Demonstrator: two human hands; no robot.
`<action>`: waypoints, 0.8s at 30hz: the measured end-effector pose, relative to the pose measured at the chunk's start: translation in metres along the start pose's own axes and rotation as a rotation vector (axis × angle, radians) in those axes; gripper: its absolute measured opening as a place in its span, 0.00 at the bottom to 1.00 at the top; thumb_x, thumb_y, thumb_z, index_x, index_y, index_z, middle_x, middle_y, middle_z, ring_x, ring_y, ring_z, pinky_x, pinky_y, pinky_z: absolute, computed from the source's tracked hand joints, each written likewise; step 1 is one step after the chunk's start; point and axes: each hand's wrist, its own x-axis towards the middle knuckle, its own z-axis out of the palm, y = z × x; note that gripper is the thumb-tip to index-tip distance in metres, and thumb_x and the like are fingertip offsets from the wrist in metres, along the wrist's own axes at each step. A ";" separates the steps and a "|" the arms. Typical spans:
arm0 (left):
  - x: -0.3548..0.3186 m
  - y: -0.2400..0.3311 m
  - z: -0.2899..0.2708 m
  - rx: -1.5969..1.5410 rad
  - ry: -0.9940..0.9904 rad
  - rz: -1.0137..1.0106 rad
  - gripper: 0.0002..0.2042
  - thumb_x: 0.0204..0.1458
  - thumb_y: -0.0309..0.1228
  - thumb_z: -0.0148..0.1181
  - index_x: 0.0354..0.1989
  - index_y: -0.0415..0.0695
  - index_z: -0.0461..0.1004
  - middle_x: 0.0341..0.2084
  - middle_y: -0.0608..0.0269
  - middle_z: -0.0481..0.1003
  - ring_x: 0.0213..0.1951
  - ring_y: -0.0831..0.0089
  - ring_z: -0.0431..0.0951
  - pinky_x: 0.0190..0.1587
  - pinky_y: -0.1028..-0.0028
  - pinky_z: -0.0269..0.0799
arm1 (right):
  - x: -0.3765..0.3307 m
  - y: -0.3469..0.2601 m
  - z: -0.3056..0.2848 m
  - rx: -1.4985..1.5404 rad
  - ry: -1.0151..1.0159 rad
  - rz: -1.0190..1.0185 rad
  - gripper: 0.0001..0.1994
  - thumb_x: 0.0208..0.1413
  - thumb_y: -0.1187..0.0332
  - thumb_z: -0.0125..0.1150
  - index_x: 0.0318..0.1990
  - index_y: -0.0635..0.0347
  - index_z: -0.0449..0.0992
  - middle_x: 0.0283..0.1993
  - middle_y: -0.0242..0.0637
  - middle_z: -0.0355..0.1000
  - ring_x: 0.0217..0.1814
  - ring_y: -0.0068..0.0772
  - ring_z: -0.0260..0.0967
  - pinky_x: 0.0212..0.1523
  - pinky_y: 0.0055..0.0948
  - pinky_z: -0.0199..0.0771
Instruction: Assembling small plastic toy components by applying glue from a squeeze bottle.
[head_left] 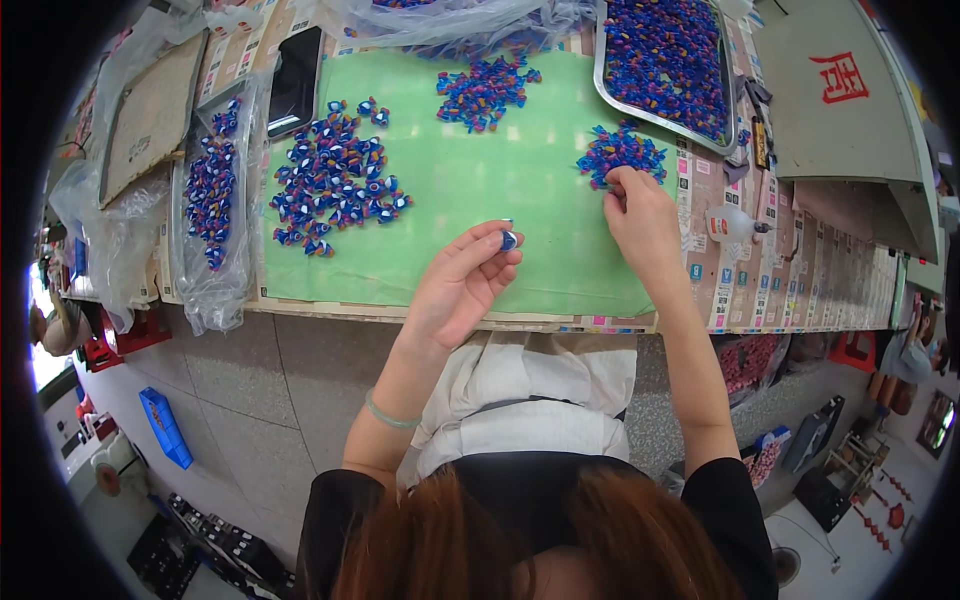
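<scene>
My left hand is raised over the front of the green mat. Its thumb and fingers pinch a small blue-and-white plastic piece. At the mat's right side, the fingertips of my right hand are pressed together at the near edge of a pile of small blue and orange pieces; whatever they may hold is hidden. A second pile of blue, orange and pink pieces lies at the back middle. On the left is a wider spread of blue, white and orange pieces.
A metal tray full of blue pieces stands at the back right. Beside the mat lie a small white bottle, a dark phone and a plastic-lined tray with pieces. A grey box borders the right.
</scene>
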 end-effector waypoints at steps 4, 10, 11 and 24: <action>-0.002 0.001 0.002 0.011 0.020 0.003 0.09 0.48 0.25 0.49 0.38 0.38 0.66 0.32 0.61 0.71 0.33 0.77 0.71 0.36 0.80 0.68 | -0.012 -0.002 -0.001 0.588 -0.071 0.239 0.05 0.47 0.75 0.51 0.32 0.66 0.69 0.29 0.34 0.67 0.29 0.26 0.67 0.29 0.22 0.66; 0.003 -0.004 0.010 0.037 -0.022 -0.031 0.09 0.48 0.26 0.49 0.38 0.39 0.66 0.30 0.64 0.71 0.33 0.77 0.71 0.36 0.81 0.67 | -0.037 -0.046 -0.010 1.245 -0.260 0.560 0.05 0.48 0.76 0.50 0.32 0.67 0.68 0.28 0.34 0.66 0.29 0.21 0.64 0.28 0.18 0.64; 0.003 -0.005 0.011 0.037 -0.018 -0.028 0.09 0.48 0.26 0.49 0.38 0.39 0.66 0.30 0.64 0.71 0.33 0.77 0.71 0.36 0.81 0.67 | -0.038 -0.053 -0.007 1.248 -0.265 0.559 0.05 0.48 0.76 0.50 0.32 0.67 0.68 0.28 0.34 0.66 0.29 0.21 0.64 0.28 0.18 0.64; 0.000 -0.009 0.014 0.111 0.001 0.051 0.08 0.48 0.25 0.49 0.38 0.39 0.67 0.28 0.64 0.71 0.31 0.79 0.70 0.36 0.80 0.66 | -0.047 -0.068 0.007 1.103 -0.116 0.377 0.04 0.47 0.75 0.53 0.30 0.66 0.69 0.26 0.30 0.67 0.27 0.16 0.63 0.29 0.14 0.62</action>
